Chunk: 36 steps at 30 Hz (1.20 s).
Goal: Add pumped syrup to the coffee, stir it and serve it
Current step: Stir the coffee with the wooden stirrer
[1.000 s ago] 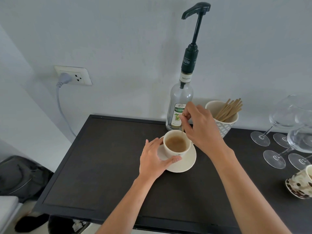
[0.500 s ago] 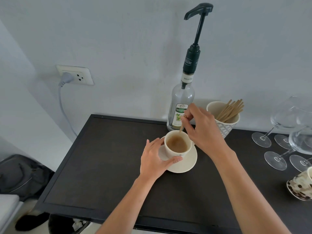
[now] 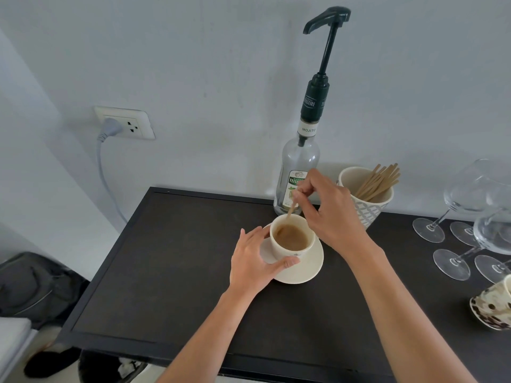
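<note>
Near the centre of the frame we see a cream coffee cup [image 3: 291,239] standing on its saucer [image 3: 304,268] on the dark table [image 3: 166,272]; the cup holds light brown coffee. Our left hand [image 3: 253,262] rests at the left side of the cup, fingers fairly straight and spread round its wall, the thumb lying on the saucer below the cup's front. Our right hand [image 3: 329,211], just above and to the right of the cup, pinches the top of a wooden stir stick [image 3: 291,207] between thumb and fingertips; the stick slants down over the cup's far rim into the coffee. Directly behind the cup, against the wall, stands the syrup bottle [image 3: 300,172] with its tall dark pump [image 3: 326,19]. To its right sits a patterned holder [image 3: 367,208] full of wooden sticks. At the right edge of the frame we see several wine glasses [image 3: 470,200] and a spotted cup [image 3: 495,308]. A wall socket [image 3: 124,123] with a plug in it sits at upper left.
</note>
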{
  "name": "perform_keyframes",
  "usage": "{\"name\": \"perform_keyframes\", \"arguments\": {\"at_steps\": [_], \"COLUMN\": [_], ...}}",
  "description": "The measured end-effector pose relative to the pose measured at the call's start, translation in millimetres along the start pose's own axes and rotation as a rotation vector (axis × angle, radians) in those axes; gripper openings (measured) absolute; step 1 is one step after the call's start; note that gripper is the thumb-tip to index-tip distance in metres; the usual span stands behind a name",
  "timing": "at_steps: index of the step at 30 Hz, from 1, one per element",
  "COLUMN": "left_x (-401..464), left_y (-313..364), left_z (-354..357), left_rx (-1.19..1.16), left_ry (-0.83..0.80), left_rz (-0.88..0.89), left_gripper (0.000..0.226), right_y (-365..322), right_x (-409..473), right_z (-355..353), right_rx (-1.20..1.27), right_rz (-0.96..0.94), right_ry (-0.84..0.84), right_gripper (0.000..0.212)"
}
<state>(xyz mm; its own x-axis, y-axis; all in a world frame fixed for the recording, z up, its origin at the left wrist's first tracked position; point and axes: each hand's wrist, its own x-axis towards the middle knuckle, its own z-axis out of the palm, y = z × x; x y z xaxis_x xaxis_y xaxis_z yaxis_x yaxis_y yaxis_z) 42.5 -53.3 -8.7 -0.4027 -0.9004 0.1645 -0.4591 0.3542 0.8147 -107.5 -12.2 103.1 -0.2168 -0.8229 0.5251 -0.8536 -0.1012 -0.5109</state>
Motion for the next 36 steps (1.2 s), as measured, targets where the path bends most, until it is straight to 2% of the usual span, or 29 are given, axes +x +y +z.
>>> {"name": "perform_keyframes", "arguments": {"at_steps": [2, 5, 7, 10, 11, 13, 15, 18, 22, 26, 29, 33, 36], "left_x": [-0.3, 0.5, 0.8, 1.4, 1.5, 1.4, 0.5, 0.6, 1.6, 1.6, 1.5, 0.9, 1.0], "left_y": [0.7, -1.0, -2.6, -4.9, -4.7, -4.0, -1.7, -1.3, -5.4, -5.1, -5.1, -5.0, -5.5], "left_z": [-0.3, 0.3, 1.2, 2.2, 2.0, 2.0, 1.4, 0.6, 2.5, 3.2, 2.9, 2.7, 3.0], "left_rx": [-0.003, 0.0, 0.002, 0.011, 0.013, 0.008, -0.003, 0.0, -0.008, -0.005, -0.005, -0.006, -0.009], "left_ry": [0.003, -0.002, 0.009, 0.019, 0.022, 0.019, 0.013, 0.013, 0.011, 0.016, 0.02, 0.036, 0.038], "left_rz": [0.001, 0.012, 0.025, 0.019, 0.021, 0.024, 0.015, 0.01, 0.028, 0.016, 0.026, 0.032, 0.033], "left_gripper": [0.09, 0.093, 0.095, 0.096, 0.095, 0.095, 0.093, 0.091, 0.09, 0.091, 0.092, 0.092, 0.091], "right_y": [3.9, -1.7, -2.3, 4.0, 5.4, 1.0, 1.5, 5.8, 1.3, 4.6, 0.1, 4.1, -0.3], "right_x": [1.1, -1.3, -1.1, -0.3, -1.7, -4.1, -5.0, -4.2, -5.8, -5.1, -6.0, -3.9, -4.7], "right_z": [-0.8, -2.4, -2.0, -3.4, -3.6, -4.1, -2.3, -2.9, -2.6, -2.0, -3.3, -3.8, -5.3], "right_rx": [-0.141, 0.004, 0.02, -0.184, -0.183, -0.032, 0.034, -0.14, 0.018, -0.145, 0.003, -0.15, -0.015], "right_rz": [-0.018, 0.034, 0.018, -0.019, -0.019, 0.02, 0.031, -0.008, 0.027, -0.015, 0.024, -0.025, 0.005], "right_ry": [0.035, -0.034, 0.0, 0.083, 0.068, 0.013, 0.029, 0.095, 0.025, 0.079, 0.012, 0.086, 0.016], "right_gripper": [0.014, 0.017, 0.02, 0.016, 0.015, 0.016, 0.016, 0.016, 0.015, 0.016, 0.017, 0.016, 0.02]}}
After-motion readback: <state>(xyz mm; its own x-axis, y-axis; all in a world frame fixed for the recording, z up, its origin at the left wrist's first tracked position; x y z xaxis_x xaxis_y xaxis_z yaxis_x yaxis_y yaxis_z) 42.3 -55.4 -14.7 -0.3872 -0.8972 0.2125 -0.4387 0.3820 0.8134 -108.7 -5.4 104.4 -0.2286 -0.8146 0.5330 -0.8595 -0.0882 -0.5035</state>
